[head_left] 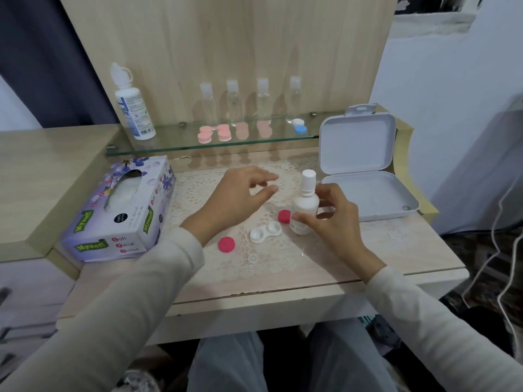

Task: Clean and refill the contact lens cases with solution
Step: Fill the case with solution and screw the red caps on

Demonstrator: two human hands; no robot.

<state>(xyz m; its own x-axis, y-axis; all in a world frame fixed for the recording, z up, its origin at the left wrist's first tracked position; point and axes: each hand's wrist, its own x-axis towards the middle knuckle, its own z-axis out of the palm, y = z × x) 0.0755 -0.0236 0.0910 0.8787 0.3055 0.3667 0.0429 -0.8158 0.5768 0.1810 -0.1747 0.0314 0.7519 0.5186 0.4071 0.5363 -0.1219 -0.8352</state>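
The refill looks about to begin. The right hand (331, 222) grips the bottle (305, 203); the left hand (240, 193) hovers with fingers loose, holding nothing. Next, I judge, the left must twist off the cap (308, 174). The open case (265, 232) lies untouched at the right hand's 9 o'clock and the left's 5 o'clock.

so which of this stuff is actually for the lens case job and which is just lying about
In use: small white bottle in the right hand; open white lens case; two pink caps.
Idle for now: tissue box; open white box; big solution bottle, four clear bottles and spare lens cases on the glass shelf.
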